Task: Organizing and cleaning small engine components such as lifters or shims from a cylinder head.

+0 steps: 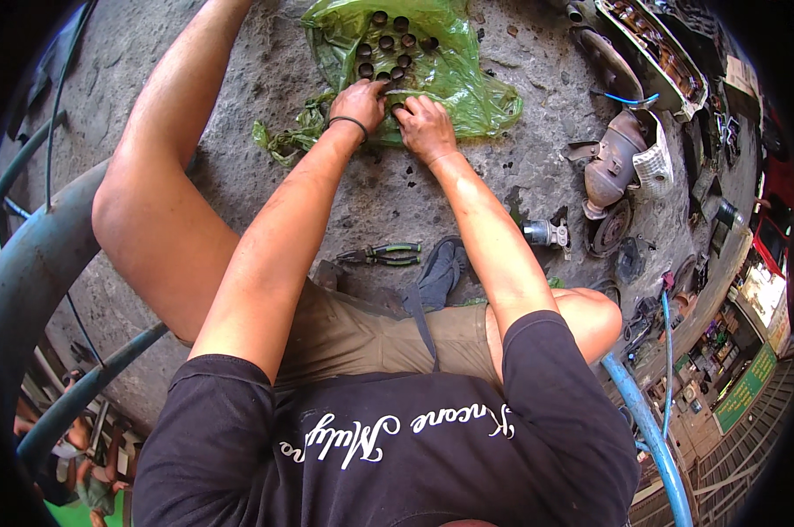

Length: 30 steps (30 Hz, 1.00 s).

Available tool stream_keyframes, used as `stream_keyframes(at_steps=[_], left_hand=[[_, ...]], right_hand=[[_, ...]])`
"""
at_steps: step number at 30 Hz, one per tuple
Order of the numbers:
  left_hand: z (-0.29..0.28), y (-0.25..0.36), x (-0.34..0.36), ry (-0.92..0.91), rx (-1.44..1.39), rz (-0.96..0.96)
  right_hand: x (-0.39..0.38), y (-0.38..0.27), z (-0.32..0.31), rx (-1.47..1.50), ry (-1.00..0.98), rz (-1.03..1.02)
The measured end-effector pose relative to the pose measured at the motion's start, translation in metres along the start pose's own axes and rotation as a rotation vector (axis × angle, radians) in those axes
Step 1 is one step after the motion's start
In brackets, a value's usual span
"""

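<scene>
A crumpled green plastic bag [454,66] lies spread on the rough grey ground in front of me. Several small, dark, round metal cups [386,42] stand in a loose cluster on it. My left hand [359,105], with a black band at the wrist, reaches the cluster's near edge, its fingers curled down beside the closest cups. To its right, my right hand [426,129] rests at the bag's near edge with bent fingers drawn together. Something small and dark shows at its fingertips. What either hand grips is mostly hidden.
Green-handled pliers [395,255] and a dark cloth strap [441,272] lie near my legs. A rusty exhaust part [614,158], a metal fitting [546,234] and an engine cover [656,53] are on the right. Blue pipes [50,255] curve along the left.
</scene>
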<state>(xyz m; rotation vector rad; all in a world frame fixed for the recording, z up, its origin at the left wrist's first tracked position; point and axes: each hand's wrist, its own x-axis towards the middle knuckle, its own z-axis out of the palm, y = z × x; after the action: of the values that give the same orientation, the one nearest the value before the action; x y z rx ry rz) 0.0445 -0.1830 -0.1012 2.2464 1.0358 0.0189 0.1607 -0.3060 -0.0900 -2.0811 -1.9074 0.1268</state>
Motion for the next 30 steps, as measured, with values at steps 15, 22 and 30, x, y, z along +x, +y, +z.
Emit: stream_keyframes(at_steps=[15,22,30], left_hand=[[-0.002,-0.002,-0.008,0.048,-0.067,0.259],[-0.008,-0.001,-0.02,-0.01,0.037,0.383],[-0.008,0.005,-0.031,-0.083,0.101,0.383]], right_hand=[[-0.014,0.002,-0.001,0.016,0.025,0.113],[-0.008,0.001,-0.007,0.055,0.019,-0.052],[-0.01,0.0,-0.002,0.08,0.037,0.072]])
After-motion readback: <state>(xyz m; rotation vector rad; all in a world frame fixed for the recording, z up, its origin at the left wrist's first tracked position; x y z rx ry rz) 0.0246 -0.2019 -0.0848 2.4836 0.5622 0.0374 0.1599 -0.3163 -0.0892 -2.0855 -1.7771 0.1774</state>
